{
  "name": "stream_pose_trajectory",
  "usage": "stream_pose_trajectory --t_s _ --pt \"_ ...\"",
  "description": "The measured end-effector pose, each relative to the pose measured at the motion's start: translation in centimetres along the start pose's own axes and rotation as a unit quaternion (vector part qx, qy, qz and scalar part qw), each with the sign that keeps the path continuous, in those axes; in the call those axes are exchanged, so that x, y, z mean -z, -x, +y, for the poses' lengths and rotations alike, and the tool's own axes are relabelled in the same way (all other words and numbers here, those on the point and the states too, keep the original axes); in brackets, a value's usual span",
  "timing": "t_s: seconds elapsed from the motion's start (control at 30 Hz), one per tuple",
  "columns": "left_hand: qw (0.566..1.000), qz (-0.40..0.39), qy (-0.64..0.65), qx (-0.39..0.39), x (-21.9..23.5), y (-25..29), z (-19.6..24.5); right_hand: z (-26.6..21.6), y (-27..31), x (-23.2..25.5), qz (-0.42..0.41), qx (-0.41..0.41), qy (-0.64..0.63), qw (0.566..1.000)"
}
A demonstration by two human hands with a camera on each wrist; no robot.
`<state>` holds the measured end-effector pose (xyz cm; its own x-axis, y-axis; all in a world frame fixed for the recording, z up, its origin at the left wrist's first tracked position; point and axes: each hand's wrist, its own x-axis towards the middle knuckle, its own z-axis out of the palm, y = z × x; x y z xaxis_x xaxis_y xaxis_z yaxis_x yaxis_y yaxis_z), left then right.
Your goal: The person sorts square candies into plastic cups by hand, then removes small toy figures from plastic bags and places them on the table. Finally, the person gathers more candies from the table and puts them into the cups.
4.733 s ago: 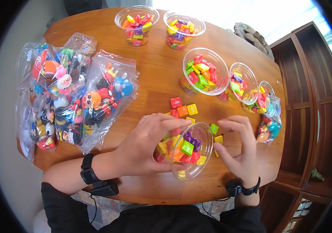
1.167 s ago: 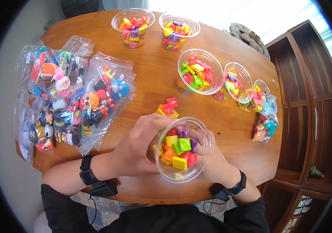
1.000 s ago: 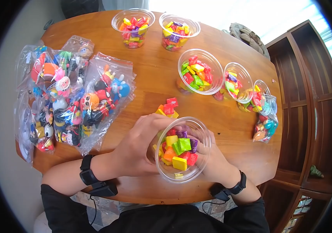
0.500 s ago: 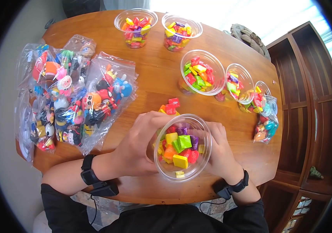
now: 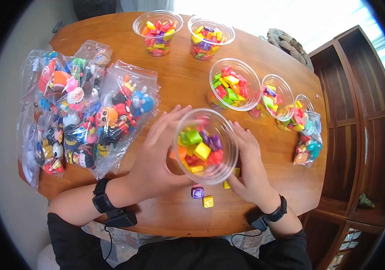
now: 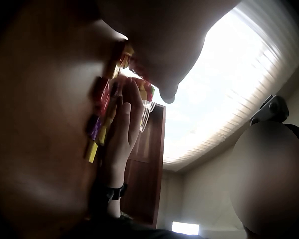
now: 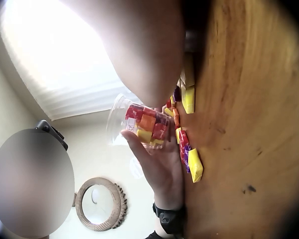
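Wooden table [image 5: 287,175] beside brown shelves [image 5: 344,117]; left hand [image 5: 156,155] grips cup [image 5: 223,172], right hand [image 5: 253,168] clasps nothing.

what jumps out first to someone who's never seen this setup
The eye likely goes first to the clear plastic cup of brightly wrapped candies in the left hand, near the middle of the head view. Next come the bulging clear bags of colorful toy figurines on the table's left side. More candy-filled cups stand along the far edge and toward the right.
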<state>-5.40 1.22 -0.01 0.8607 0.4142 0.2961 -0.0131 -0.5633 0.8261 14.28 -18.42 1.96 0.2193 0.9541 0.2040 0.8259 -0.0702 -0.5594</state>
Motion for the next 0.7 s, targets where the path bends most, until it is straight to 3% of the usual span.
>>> stream_pose_trajectory --t_s 0.03,0.27,0.47,0.6,0.67,0.7 --pt "0.999 -0.033 -0.031 -0.013 0.1 0.0 -0.2 0.0 -0.1 0.1 -0.023 0.011 0.019 0.999" --pt "0.996 -0.027 -0.060 -0.053 -0.1 0.0 -0.1 -0.4 -0.1 0.1 -0.062 0.032 -0.001 0.998" --pt "0.991 -0.073 -0.084 -0.072 0.4 -0.6 1.0 -0.6 0.0 0.1 -0.108 0.071 0.000 0.992" --pt "0.991 -0.098 -0.058 -0.071 0.4 -0.5 0.6 0.2 0.4 -0.4 -0.104 0.063 -0.013 0.992" --pt "0.989 -0.119 -0.057 -0.067 0.3 -0.4 0.5 0.0 0.3 -0.6 -0.025 0.052 -0.096 0.994" --pt "0.988 -0.125 -0.046 -0.079 0.3 -0.4 0.5 0.1 0.2 -0.6 -0.025 0.052 -0.096 0.994"
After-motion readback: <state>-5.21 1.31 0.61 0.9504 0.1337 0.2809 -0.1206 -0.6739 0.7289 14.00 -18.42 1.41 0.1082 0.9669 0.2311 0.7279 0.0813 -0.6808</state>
